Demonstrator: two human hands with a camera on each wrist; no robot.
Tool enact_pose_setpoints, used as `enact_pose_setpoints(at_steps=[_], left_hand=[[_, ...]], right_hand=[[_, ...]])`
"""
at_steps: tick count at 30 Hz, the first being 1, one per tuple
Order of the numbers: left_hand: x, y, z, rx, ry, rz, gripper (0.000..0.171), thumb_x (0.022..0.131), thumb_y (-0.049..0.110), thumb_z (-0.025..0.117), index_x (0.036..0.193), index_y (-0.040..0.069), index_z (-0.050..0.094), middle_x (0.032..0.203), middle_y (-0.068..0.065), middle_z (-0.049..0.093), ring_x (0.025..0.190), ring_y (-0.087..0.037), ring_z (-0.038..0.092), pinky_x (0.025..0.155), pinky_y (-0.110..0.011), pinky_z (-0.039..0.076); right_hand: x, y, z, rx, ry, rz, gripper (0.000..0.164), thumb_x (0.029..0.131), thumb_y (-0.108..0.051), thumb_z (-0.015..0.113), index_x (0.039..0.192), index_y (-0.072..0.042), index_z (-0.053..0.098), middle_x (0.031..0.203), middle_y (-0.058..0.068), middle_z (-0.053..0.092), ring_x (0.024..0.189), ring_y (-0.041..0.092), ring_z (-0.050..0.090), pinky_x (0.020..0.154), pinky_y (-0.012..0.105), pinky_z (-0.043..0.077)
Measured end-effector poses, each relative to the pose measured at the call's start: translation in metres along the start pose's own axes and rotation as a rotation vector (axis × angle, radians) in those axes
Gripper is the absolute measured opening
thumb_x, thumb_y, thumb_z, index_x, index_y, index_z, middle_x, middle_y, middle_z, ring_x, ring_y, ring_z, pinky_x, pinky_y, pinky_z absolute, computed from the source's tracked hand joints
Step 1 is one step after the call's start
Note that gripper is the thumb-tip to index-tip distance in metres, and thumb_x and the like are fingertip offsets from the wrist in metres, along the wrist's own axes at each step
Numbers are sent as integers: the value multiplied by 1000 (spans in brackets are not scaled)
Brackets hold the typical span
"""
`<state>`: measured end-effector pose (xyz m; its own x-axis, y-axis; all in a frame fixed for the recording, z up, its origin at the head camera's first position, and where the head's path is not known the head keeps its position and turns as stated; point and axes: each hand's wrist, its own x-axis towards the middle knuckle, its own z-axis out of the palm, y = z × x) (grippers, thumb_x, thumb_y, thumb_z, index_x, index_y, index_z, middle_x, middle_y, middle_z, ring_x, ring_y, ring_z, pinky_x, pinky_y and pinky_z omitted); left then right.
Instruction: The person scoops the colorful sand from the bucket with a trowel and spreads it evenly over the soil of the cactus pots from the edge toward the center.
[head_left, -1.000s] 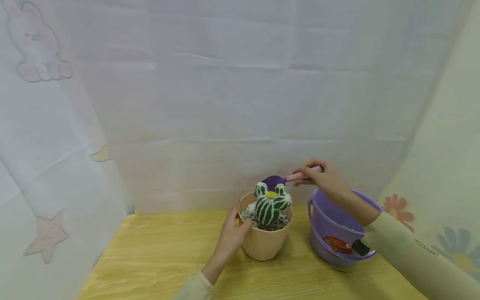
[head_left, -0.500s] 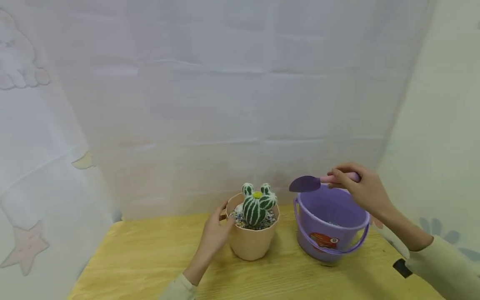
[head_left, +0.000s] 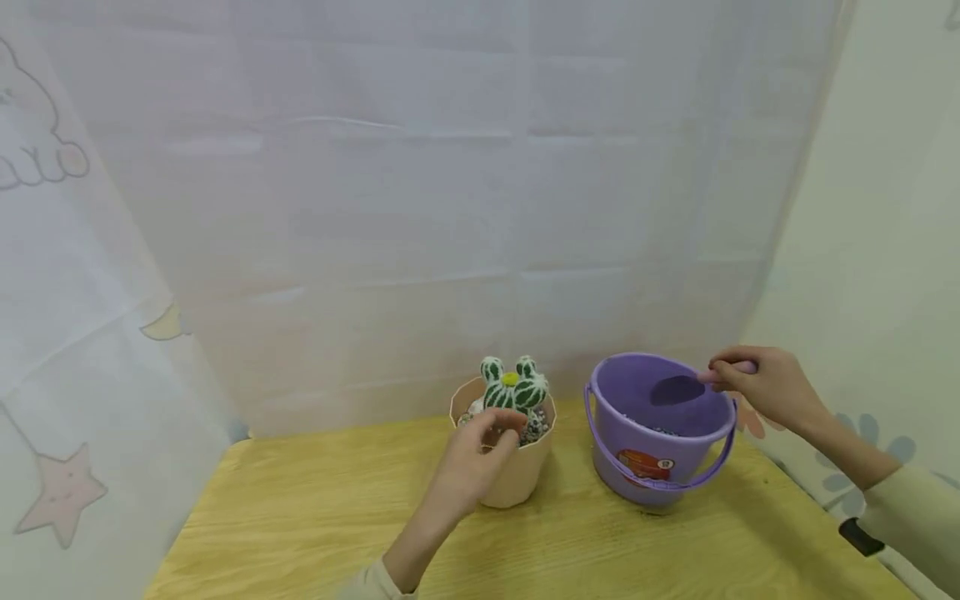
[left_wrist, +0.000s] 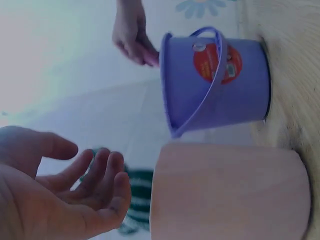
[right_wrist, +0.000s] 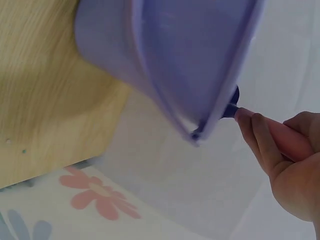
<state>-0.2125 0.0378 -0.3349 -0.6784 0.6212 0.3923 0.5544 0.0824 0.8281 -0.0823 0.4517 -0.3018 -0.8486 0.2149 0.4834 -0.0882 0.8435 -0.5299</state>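
My right hand (head_left: 772,389) grips the pink handle of a trowel; its dark purple blade (head_left: 677,390) is over the mouth of the purple bucket (head_left: 613,446). In the right wrist view the fingers (right_wrist: 267,142) wrap the handle beside the bucket's rim. A knitted-looking green and white striped cactus (head_left: 529,390) with a yellow flower stands in a peach pot (head_left: 531,468) holding small pebbles. My left hand (head_left: 467,467), fingers loosely bent and holding nothing, hovers before the pot and hides part of it. The left wrist view shows that hand (left_wrist: 55,195) apart from the pot.
Small pebbles (head_left: 663,431) lie at the bottom of the bucket, whose handle hangs down in front. Pot and bucket stand on a yellow wood-grain table (head_left: 322,500). A pale cloth wall (head_left: 375,250) rises behind the table.
The trowel has gone from above the cactus rightward, then down to the bucket's mouth. My left hand has let go of the pot's left rim and moved in front of it.
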Motion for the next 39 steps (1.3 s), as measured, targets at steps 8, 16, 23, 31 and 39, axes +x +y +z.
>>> enact_pose_setpoints(at_steps=[8, 16, 23, 31, 39], left_hand=[[18, 11, 70, 149, -159, 108, 26, 99, 16, 59, 124, 12, 67, 104, 9, 65, 90, -4, 62, 76, -22, 53], [41, -19, 122, -185, 31, -256, 39, 96, 18, 64, 131, 1, 61, 90, 1, 64, 80, -14, 65, 68, -31, 56], [47, -16, 140, -760, 64, -446, 37, 94, 8, 63, 127, -7, 53, 95, -15, 68, 82, -29, 71, 77, -41, 61], [53, -25, 143, -1047, 119, -506, 11, 96, 8, 66, 99, 1, 59, 94, -16, 66, 84, -25, 69, 83, -41, 60], [46, -29, 155, -1190, 137, -527, 17, 94, 3, 68, 106, -3, 59, 95, -15, 69, 83, -22, 68, 80, -39, 60]], right_hand=[[23, 26, 23, 385, -191, 306, 43, 107, -21, 56, 130, 16, 57, 106, 26, 71, 98, 33, 72, 86, 35, 59], [49, 21, 50, 107, -227, 295, 51, 94, -32, 75, 124, 8, 67, 96, 12, 76, 97, 33, 71, 95, 64, 44], [53, 18, 64, -34, -241, 76, 36, 88, -17, 80, 111, 10, 71, 89, 7, 75, 83, 24, 71, 74, 45, 58], [63, 19, 71, -118, -349, -56, 15, 85, -5, 76, 96, 5, 76, 85, 5, 74, 78, 22, 70, 70, 42, 59], [69, 11, 63, -141, -641, -213, 20, 91, -13, 78, 73, -8, 74, 63, 0, 67, 54, 14, 61, 49, 27, 51]])
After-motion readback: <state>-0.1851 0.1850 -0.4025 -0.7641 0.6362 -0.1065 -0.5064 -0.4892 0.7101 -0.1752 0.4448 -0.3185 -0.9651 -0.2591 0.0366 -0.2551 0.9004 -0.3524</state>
